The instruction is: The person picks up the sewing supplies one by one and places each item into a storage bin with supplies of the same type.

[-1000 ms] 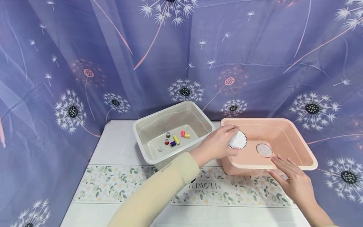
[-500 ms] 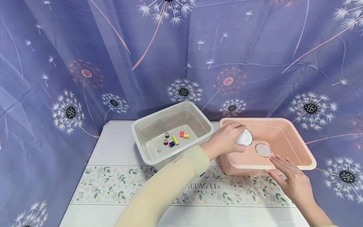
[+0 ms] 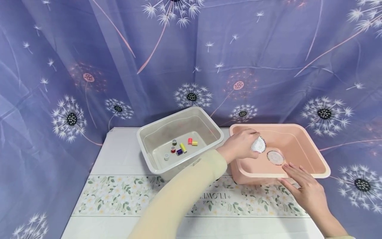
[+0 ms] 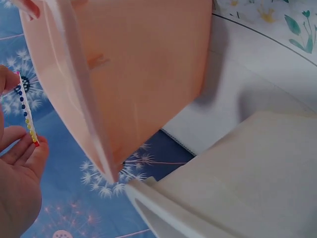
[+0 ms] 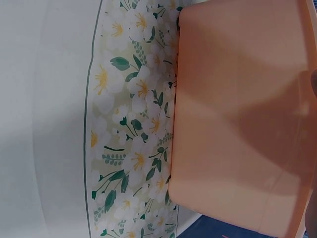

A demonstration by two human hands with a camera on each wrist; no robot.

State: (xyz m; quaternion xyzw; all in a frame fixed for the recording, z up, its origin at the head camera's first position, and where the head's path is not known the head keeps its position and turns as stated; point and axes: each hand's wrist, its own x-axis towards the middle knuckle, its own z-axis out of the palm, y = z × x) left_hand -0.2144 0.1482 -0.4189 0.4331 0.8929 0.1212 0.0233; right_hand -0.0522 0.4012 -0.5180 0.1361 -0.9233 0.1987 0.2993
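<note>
My left hand (image 3: 241, 145) pinches a white pin wheel (image 3: 259, 145), a disc ringed with coloured pin heads, above the left part of the pink basin (image 3: 301, 176). In the left wrist view the held pin wheel (image 4: 26, 111) shows edge-on between thumb and fingers, with blue, yellow and red heads along it. A second pin wheel (image 3: 275, 157) lies flat on the basin floor. My right hand (image 3: 307, 191) rests at the basin's front rim, its fingers extended over the edge. Only a sliver of that hand shows at the border of the right wrist view.
Left of the pink basin stands a grey basin (image 3: 146, 162) holding several thread spools, among them a yellow spool (image 3: 183, 147) and a purple spool (image 3: 179, 152). A white cloth (image 3: 119, 146) with a floral band covers the table. A blue dandelion curtain (image 3: 167, 89) hangs behind.
My left hand has shifted right with the pin wheel, farther over the pink basin, and the disc has turned slightly. My right hand stays at the rim. The head view has shifted a little.
</note>
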